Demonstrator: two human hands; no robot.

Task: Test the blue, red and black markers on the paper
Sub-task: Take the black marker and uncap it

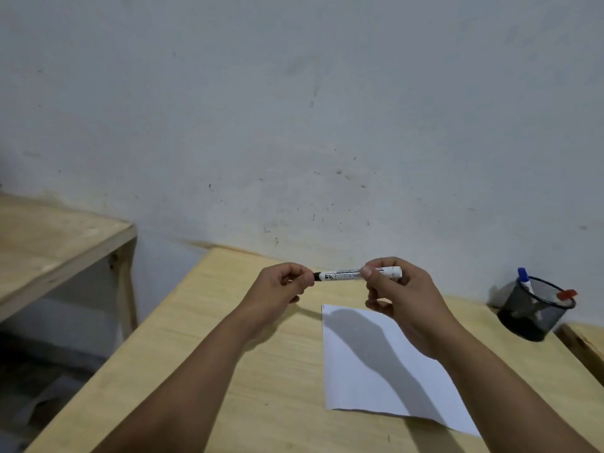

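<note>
Above table [228, 371], marker [346, 274] level, crosswise.

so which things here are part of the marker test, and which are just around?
In the job:
- black marker, held by left hand and right hand
- paper
- blue marker and red marker, in the mesh cup

Just around:
- wooden table
- side shelf
- wall

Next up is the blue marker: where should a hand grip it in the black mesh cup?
Pinch the blue-capped marker by its cap end, coming from above. It stands tilted in the black mesh pen cup, with only the top clear of the rim.
</note>
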